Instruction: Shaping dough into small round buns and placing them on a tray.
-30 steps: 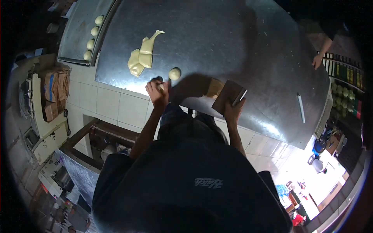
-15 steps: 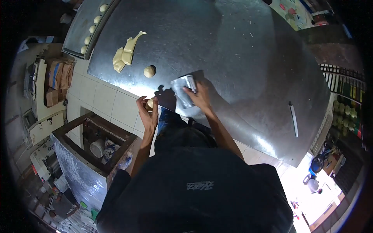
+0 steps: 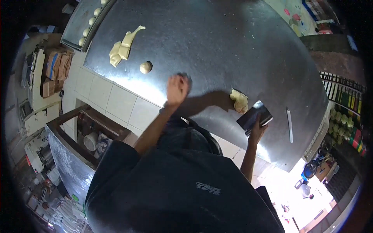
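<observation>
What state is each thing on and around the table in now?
Left hand: blurred; whether it holds anything is unclear.
Right hand: closed on the flat scraper.
Dough lump: uneven, lying on the table.
Dough pieces: joined, one end drawn out.
Lone dough ball: rounded.
Tray: holding a row of balls.
White stick: lying flat, untouched.

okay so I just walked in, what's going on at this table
A person is at a metal table. The right hand grips a flat scraper close to a lump of dough. The left hand is near the table's front edge, too blurred to tell whether it holds anything. A dough ball sits farther left, near some joined dough pieces.
</observation>
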Tool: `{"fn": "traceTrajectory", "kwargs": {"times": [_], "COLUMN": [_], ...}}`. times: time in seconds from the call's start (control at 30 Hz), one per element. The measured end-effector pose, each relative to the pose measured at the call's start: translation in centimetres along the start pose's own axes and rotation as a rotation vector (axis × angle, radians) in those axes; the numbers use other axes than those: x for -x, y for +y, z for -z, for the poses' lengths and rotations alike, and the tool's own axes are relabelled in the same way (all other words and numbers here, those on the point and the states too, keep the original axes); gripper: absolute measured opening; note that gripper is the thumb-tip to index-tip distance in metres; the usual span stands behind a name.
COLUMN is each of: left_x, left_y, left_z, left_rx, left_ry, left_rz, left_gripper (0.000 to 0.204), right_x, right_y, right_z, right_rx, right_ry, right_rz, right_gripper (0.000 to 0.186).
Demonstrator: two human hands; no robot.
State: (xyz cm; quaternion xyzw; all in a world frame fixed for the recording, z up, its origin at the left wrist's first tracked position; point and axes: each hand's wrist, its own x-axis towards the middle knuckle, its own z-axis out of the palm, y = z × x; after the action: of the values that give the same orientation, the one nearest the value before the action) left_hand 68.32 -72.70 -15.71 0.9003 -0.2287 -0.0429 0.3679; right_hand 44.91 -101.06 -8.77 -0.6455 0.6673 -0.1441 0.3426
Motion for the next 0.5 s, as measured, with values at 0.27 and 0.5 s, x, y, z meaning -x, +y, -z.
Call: {"fn": "traceTrajectory", "kwargs": {"times": [0.27,0.5], "left_x": [1.4,1.6], "left_y": [0.8,0.5], "left_z": [-0.8,-0.8], "left_rx": [0.041,-0.23], "left_ry": [0.217,0.348], "left_rz": [0.121,0.092], "left_gripper": [0.018,0.02], "right_x": [4.4,4.7], "right_y": [-1.9,-4.9], "right_z": [-0.8,-0.7], "right_rx": [-0.44,-0.507], "right_ry": [-0.325,-0.334], "right_rz": [0.037,0.103], "right_gripper": [0.055,0.05]}}
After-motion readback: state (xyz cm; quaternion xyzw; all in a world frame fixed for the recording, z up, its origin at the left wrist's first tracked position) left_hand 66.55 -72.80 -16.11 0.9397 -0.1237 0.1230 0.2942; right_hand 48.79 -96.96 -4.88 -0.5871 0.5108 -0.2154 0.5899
